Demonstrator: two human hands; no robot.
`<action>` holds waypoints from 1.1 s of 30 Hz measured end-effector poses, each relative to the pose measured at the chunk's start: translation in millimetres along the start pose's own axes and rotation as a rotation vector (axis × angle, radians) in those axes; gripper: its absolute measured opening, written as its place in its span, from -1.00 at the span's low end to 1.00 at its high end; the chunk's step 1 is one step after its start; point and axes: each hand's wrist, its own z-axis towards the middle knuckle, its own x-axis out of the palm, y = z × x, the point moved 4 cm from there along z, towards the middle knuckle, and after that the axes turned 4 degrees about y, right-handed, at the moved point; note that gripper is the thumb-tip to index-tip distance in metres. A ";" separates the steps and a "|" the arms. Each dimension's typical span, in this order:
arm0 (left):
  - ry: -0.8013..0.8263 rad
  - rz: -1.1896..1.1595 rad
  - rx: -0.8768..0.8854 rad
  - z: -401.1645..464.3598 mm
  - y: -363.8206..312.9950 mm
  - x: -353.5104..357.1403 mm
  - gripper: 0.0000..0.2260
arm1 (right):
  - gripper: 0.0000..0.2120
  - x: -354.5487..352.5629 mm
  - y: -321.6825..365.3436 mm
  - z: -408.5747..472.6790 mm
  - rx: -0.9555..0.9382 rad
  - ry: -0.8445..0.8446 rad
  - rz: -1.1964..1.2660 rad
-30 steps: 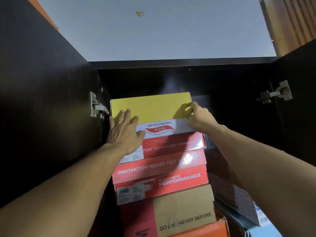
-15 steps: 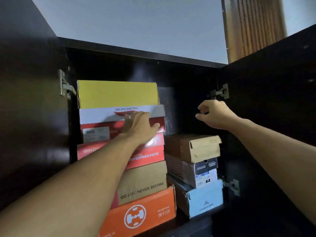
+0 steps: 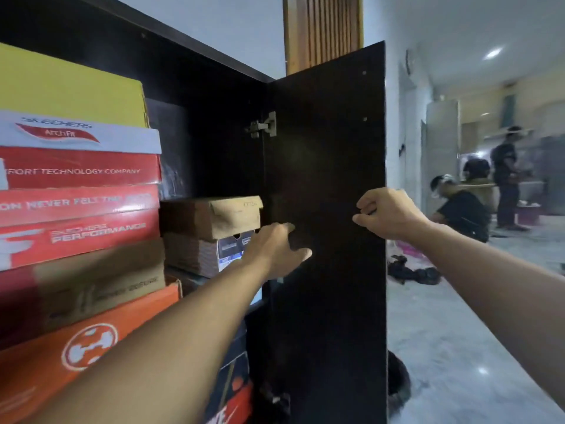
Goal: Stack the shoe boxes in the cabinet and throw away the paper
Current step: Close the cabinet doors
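Far to the left of both hands, the tall stack is sitting in the cabinet [image 3: 195,65]: a yellow box [image 3: 70,90] on top, a white-lidded box [image 3: 79,133] under it, red boxes [image 3: 76,206] next, then a tan box [image 3: 91,286] and an orange box [image 3: 76,356] at the bottom. Going by the pictures, these are light, stiff cardboard with loose lids, so each should be gripped by its two short ends or from beneath, never by the lid alone; the glossy red ones are probably slippery.

Just left of the left hand, a shorter stack is standing, topped by a brown box [image 3: 214,215] with a dented flap, so its card is likely soft and would crush under a hard squeeze.

The left hand [image 3: 275,252] is reaching forward with its grip released, fingers spread and holding nothing, in front of the inner face of the door [image 3: 327,148] near its hinged edge; I cannot tell whether it is touching.

To its right, the right hand [image 3: 388,214] is curling loosely at the door's free edge, with thumb and fingertips near the panel, though a firm pinch cannot be confirmed. The door is a stiff board that should swing easily from that edge.

No paper is showing anywhere; beyond the right hand, dark things are lying on the floor [image 3: 458,347].
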 end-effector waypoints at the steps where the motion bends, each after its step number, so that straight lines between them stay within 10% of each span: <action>1: 0.010 -0.027 0.010 -1.3 -4.5 12.8 -0.36 | -0.73 0.9 -8.4 -4.7 0.017 -0.003 -0.011; 12: 0.091 -0.140 0.027 -9.0 -27.9 122.0 -0.39 | -0.46 37.8 -64.4 -17.0 0.211 0.091 0.037; 26: -0.053 0.116 0.140 -27.9 -24.0 186.8 -0.32 | -0.85 62.2 -81.3 -10.2 0.257 -0.085 0.519; 33: -0.207 0.087 0.219 -60.6 -18.9 183.3 -0.22 | -0.69 54.2 -30.4 -33.0 0.176 0.081 0.724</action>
